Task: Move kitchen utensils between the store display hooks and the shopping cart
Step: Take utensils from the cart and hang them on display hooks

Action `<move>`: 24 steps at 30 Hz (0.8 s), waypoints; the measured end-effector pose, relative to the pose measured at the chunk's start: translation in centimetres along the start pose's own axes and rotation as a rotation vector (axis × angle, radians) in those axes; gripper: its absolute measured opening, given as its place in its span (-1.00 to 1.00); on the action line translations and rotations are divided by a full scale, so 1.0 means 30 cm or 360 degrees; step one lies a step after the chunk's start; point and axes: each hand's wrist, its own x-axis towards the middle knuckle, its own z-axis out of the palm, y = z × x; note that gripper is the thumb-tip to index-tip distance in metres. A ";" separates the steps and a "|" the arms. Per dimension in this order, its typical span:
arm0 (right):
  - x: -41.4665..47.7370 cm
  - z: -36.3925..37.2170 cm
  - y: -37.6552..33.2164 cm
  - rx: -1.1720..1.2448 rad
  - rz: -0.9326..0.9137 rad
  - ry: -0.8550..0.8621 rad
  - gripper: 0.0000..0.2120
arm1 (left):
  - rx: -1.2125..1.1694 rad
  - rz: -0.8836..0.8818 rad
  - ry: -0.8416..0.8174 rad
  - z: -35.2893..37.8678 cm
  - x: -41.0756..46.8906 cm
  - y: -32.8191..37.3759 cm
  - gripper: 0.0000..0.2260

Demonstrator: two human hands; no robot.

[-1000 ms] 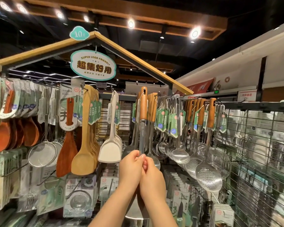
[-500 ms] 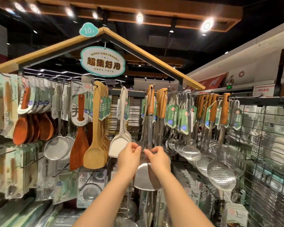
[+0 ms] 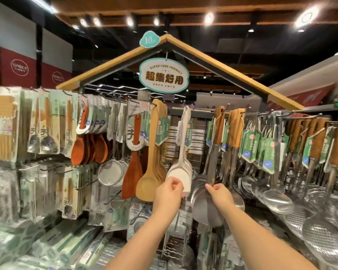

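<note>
A steel spatula (image 3: 204, 207) with a wooden handle (image 3: 219, 125) hangs from a display hook (image 3: 223, 109) at the centre. My right hand (image 3: 220, 194) pinches its thin steel shaft just above the blade. My left hand (image 3: 169, 193) is to the left, apart from the steel spatula, with its fingers curled. It sits in front of the lower edge of a white spatula (image 3: 179, 173) on the neighbouring hook; I cannot tell whether it touches it. No shopping cart is in view.
Pale wooden spoons (image 3: 150, 184) and a brown wooden turner (image 3: 132, 172) hang left of my hands. Steel ladles (image 3: 277, 197) and mesh skimmers (image 3: 324, 236) crowd the right. Strainers (image 3: 110, 172), packaged cutlery and a roof-shaped sign frame (image 3: 164, 76) fill the rest.
My left hand has let go of the steel spatula's shaft and moved left, in front of the white spatula. My right hand keeps its grip. The view has shifted left.
</note>
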 end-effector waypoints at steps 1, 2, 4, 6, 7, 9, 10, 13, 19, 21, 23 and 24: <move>-0.008 0.008 0.009 -0.0009 0.0019 -0.0006 -0.72 | -0.0014 -0.0014 -0.0003 -0.003 -0.002 -0.002 -0.86; -0.016 0.015 0.017 -0.0015 0.0042 -0.0014 -0.66 | -0.0028 -0.0023 -0.0002 -0.005 -0.003 -0.003 -0.86; -0.034 0.026 0.029 -0.0006 0.0045 0.0007 -0.54 | -0.0039 -0.0035 -0.0011 -0.005 -0.006 0.000 -0.85; -0.056 0.035 0.035 -0.0043 -0.0016 0.0072 -0.48 | -0.0028 -0.0026 -0.0031 -0.001 -0.012 0.003 -0.84; -0.071 0.036 0.039 -0.0108 -0.0064 0.0109 -0.44 | -0.0022 -0.0022 -0.0042 0.002 -0.016 0.005 -0.83; -0.100 0.034 0.042 -0.0281 -0.0141 0.0164 -0.37 | 0.0011 -0.0020 -0.0070 0.007 -0.030 0.007 -0.81; -0.115 0.031 0.040 -0.0353 -0.0155 0.0179 -0.36 | 0.0034 -0.0019 -0.0085 0.008 -0.040 0.006 -0.81; -0.161 0.011 0.015 -0.0464 -0.0179 0.0211 -0.40 | 0.0105 0.0018 -0.0117 0.001 -0.073 0.002 -0.82; -0.336 -0.048 -0.072 -0.0485 -0.0175 0.0181 -0.63 | 0.0357 0.0129 -0.0175 -0.038 -0.138 0.004 -0.90; -0.431 -0.054 -0.096 -0.0460 -0.0121 0.0174 -0.68 | 0.0374 0.0155 -0.0198 -0.064 -0.187 -0.001 -0.89; -0.540 -0.034 -0.120 -0.0405 -0.0076 0.0180 -0.71 | 0.0363 0.0191 -0.0196 -0.092 -0.255 -0.018 -0.87; -0.592 -0.013 -0.132 -0.0354 -0.0079 0.0177 -0.73 | 0.0360 0.0210 -0.0185 -0.107 -0.293 -0.026 -0.87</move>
